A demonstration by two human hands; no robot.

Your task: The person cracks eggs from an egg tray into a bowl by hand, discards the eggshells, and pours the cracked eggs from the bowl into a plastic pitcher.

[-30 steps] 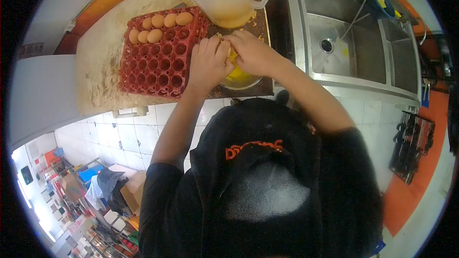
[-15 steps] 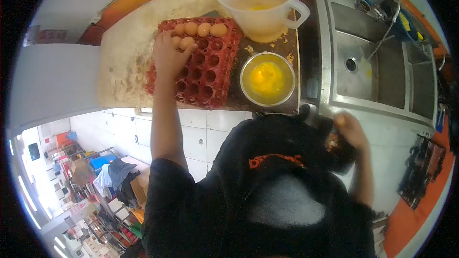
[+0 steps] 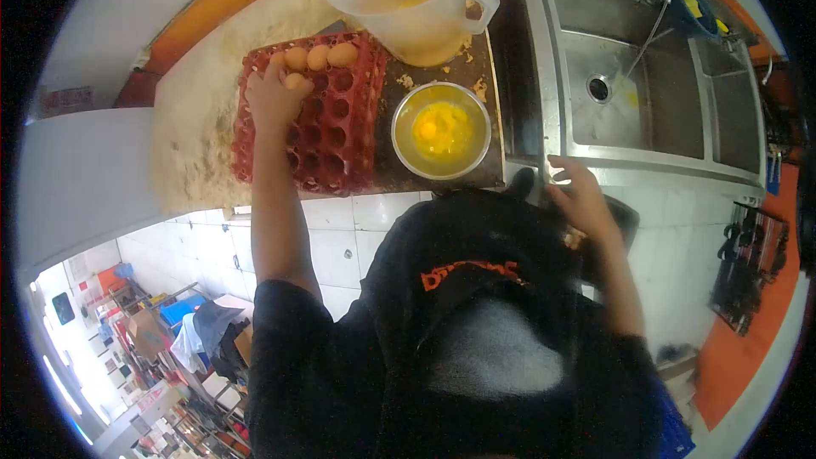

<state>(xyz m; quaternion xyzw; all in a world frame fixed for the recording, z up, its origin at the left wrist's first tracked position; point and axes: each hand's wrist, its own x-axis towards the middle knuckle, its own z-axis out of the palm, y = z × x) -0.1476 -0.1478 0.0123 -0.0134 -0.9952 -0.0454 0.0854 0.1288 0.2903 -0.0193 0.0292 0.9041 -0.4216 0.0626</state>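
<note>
My left hand (image 3: 274, 104) reaches over the red egg tray (image 3: 361, 119), its fingers and thumb curled around a brown egg (image 3: 294, 82). The hand hides part of the tray and possibly another egg. Just beyond the fingertips, several brown eggs (image 3: 318, 57) sit in the far row. A metal bowl (image 3: 398, 153) to the right of the tray contains yellow yolk and raw egg (image 3: 444, 132). My right hand (image 3: 583, 197) is in the air near the sink's front edge, fingers apart and holding nothing. Below it is a dark bin (image 3: 625, 219), partly hidden by my forearm, with pale bits inside.
Behind the bowl stands a large translucent jug (image 3: 399, 25) with yellowish liquid in it. A steel sink (image 3: 612, 110) with a hose tap (image 3: 659, 21) lies to the right. Crumbs dot the worktop (image 3: 200, 119). White tiles (image 3: 327, 246) cover the floor, and cluttered shelves stand lower left.
My right hand has moved from over the dark bin up toward the sink edge, fingers spreading. My left hand has closed in on the egg. The whole view has shifted, moving the worktop leftward.
</note>
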